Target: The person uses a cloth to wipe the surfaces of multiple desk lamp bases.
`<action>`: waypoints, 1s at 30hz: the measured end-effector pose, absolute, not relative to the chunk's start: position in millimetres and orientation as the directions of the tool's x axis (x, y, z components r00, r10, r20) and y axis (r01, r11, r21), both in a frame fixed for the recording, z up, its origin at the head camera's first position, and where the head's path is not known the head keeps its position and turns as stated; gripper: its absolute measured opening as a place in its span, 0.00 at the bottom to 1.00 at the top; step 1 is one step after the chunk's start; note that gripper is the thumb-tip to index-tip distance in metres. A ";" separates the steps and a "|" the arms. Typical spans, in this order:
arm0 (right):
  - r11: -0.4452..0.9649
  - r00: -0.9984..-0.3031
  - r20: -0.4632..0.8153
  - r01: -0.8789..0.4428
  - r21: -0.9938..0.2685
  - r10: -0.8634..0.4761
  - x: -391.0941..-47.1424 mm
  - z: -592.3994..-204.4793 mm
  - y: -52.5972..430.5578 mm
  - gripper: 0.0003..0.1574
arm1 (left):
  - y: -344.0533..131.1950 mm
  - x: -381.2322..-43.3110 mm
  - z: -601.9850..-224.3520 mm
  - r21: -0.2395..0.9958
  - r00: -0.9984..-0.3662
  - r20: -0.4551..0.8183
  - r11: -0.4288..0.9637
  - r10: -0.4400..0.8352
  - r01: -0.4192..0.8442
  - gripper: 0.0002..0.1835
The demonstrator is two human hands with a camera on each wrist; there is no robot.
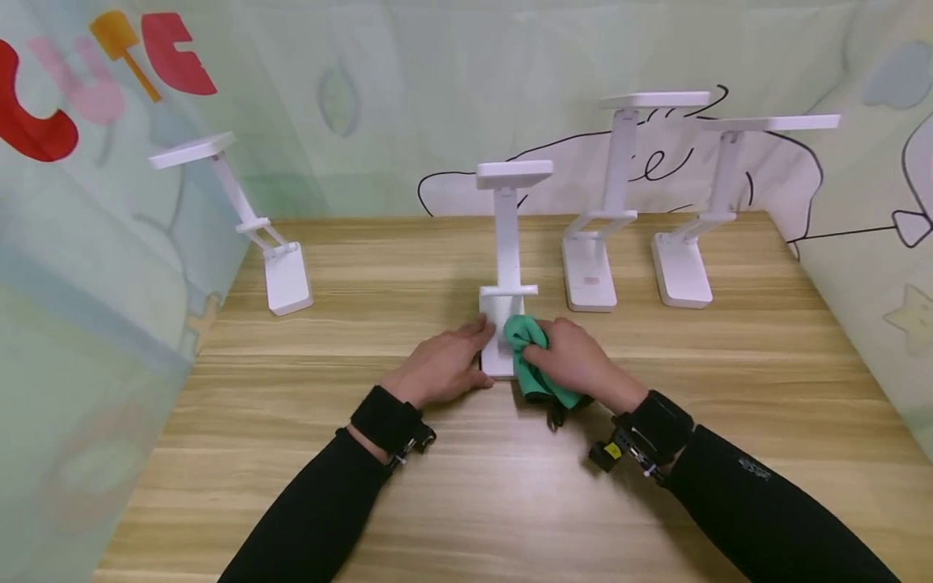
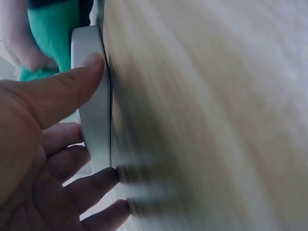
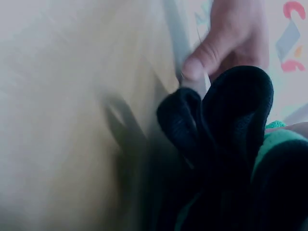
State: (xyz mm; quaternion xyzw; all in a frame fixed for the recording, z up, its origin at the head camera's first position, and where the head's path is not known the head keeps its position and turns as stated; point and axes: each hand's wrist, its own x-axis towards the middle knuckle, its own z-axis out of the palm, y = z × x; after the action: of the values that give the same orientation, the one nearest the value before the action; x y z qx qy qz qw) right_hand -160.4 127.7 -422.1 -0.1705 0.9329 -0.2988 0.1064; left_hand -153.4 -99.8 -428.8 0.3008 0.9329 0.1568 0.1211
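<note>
A white desk lamp (image 1: 508,235) stands upright in the middle of the wooden table. My left hand (image 1: 445,363) rests against the left side of its base, fingers fairly straight; in the left wrist view the thumb (image 2: 72,91) presses the edge of the base (image 2: 94,120). Bunched in my right hand (image 1: 576,356) is a green cloth (image 1: 535,364) with dark edging, held against the right side of that base. Dark folds of the cloth (image 3: 236,115) fill much of the right wrist view and hide most of the right fingers.
Another white lamp (image 1: 287,279) stands at the back left. Two more, a nearer lamp (image 1: 589,279) and a farther lamp (image 1: 683,271), stand at the back right. A printed curtain (image 1: 379,105) hangs behind the wooden table (image 1: 291,453) and along its sides.
</note>
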 end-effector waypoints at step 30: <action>0.500 -0.927 -0.079 -0.124 -0.857 -0.367 -118.6 -398.3 131.3 0.24 | -111.8 -127.7 -403.9 0.740 -0.878 -0.068 0.614 0.473 0.273 0.26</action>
State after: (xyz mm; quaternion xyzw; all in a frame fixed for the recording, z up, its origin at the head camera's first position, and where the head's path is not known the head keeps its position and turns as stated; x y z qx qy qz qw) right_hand -118.6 131.3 -398.3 -0.1433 0.8567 -0.4791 0.1265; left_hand -127.7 -111.8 -403.9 0.2098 0.8890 0.3858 0.1294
